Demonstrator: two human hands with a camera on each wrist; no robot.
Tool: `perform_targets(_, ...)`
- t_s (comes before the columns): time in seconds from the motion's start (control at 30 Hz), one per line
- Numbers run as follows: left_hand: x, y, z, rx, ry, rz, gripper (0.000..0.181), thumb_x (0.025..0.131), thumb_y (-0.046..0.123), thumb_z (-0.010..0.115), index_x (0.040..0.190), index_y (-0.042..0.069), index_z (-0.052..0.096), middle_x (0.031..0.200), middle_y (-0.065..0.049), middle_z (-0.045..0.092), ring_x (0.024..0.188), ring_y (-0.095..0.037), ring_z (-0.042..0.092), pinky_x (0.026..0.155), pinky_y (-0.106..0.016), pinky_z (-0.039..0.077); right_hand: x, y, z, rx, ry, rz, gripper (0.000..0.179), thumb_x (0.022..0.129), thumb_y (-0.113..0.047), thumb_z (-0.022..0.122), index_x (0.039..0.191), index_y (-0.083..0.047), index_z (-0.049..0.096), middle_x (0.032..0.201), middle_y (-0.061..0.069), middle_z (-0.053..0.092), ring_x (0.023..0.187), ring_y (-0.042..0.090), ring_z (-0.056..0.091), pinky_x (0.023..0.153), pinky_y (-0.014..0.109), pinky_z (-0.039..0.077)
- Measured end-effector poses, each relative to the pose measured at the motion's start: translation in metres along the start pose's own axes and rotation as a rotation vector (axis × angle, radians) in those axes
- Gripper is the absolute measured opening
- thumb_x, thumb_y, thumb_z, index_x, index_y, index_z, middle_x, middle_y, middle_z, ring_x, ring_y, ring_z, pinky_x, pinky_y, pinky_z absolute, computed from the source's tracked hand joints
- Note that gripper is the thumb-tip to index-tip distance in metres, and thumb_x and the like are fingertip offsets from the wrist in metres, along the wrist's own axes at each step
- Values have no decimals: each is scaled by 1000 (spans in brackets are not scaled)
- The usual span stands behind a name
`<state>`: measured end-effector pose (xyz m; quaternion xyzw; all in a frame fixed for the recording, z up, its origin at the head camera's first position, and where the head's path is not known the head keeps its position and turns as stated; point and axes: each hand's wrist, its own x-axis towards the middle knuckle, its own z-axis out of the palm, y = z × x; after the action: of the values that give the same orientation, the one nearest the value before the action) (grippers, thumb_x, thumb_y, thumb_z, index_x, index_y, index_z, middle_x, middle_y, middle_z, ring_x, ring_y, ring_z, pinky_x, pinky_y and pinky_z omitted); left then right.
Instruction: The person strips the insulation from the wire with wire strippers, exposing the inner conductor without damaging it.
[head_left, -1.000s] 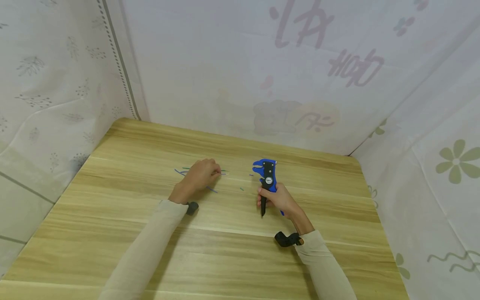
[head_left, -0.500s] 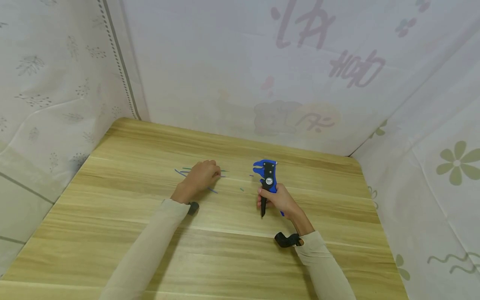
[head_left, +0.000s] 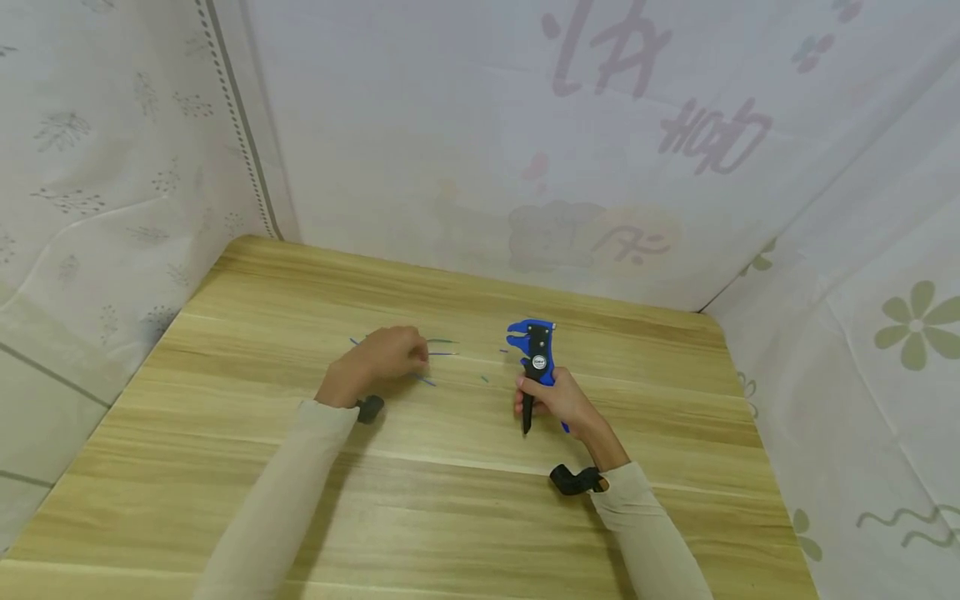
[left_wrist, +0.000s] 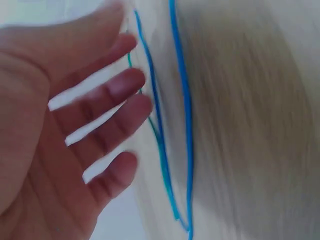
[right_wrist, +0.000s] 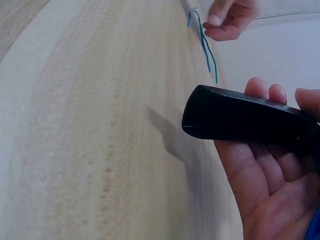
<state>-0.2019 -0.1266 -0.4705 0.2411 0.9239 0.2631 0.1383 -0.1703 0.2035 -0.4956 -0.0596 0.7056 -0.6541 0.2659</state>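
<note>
My right hand grips the handles of a blue and black wire stripper, its jaws pointing left. In the right wrist view the black handle lies across the curled fingers. Over the wires hovers my left hand; the left wrist view shows its fingers loosely bent, with nothing held. Beyond them on the table lie two blue wires, one a longer blue wire, and a green wire. A bare end shows on a blue wire in the head view. The left hand hides parts of the wires.
Between the hands lie a short blue piece and a short green piece. Another blue wire end shows below the left hand. The wooden table meets patterned cloth walls at its back and sides.
My left hand has moved left, away from the wire ends, and more of the green and blue wires now shows. The right hand and the wire stripper have stayed in place.
</note>
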Motion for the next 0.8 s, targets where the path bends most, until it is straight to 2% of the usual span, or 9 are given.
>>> perform_targets(0.1,-6,0,-3,2,-78,-29,16,93,18,70,106,10,74,105,1,66,99,-21,62,90,-42,52,-1,-1,1,-4,-3,-2,43,100,-17,59,118,19,44,81,10,65,75,23,68,77,44,59)
perform_targets(0.2,-9,-1,-3,20,-107,-37,15,91,15,72,105,10,73,104,0,63,94,-19,61,86,-40,53,-1,-2,1,-3,-4,-5,44,100,-17,60,118,19,44,82,11,65,75,24,68,77,44,59)
perform_targets(0.3,-9,-2,-2,36,-106,-39,10,92,10,68,99,11,74,100,1,63,88,-18,59,82,-36,52,-1,-1,1,-4,-3,-4,43,100,-17,60,119,19,45,82,10,66,76,24,68,77,44,59)
perform_targets(0.5,-7,-3,-1,48,-90,-39,15,93,4,63,89,12,75,97,1,64,84,-17,57,78,-34,52,-1,1,-1,13,3,20,44,99,-18,62,120,16,46,82,10,66,76,23,69,77,42,59)
perform_targets(0.63,-6,-3,0,53,-96,-39,13,94,6,64,90,11,75,98,1,64,85,-17,57,78,-34,52,-1,1,-1,18,1,25,40,100,-14,59,120,18,45,81,11,66,74,23,68,77,43,59)
perform_targets(0.8,-8,-2,-1,88,-88,-8,12,97,11,63,93,12,74,97,1,58,83,-16,54,78,-32,50,0,2,0,27,-11,23,36,101,-10,55,119,19,44,81,11,66,73,23,68,77,42,60)
